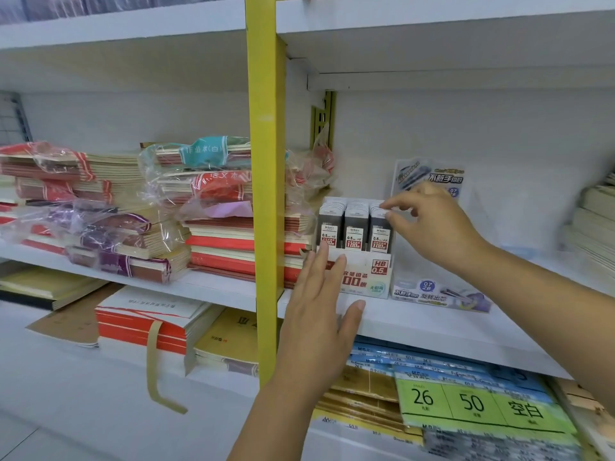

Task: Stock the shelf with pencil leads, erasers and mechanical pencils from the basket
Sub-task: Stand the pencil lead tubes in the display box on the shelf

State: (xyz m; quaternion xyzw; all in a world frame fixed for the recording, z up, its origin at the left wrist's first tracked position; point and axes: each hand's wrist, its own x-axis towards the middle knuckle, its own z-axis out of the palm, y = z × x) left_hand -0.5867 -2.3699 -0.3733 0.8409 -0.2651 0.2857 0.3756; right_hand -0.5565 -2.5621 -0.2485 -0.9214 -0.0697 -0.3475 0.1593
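A white display box of pencil leads [366, 277], marked HB 0.5, stands on the white shelf [432, 327] right of the yellow post. Three rows of dark lead cases [356, 227] stick up from it. My left hand [319, 311] lies flat with straight fingers against the box's front left side. My right hand [429, 224] reaches over the right row, thumb and forefinger pinching the top of a case there. Just right of it is a second display box [439, 294] with a tall blue printed back card [429, 178].
The yellow upright post [266, 194] splits the shelving. Wrapped stacks of notebooks [159, 214] fill the left bay. More paper stacks [595, 221] sit at the far right. Below lie blue packs and a green label card [479, 404]. The basket is out of view.
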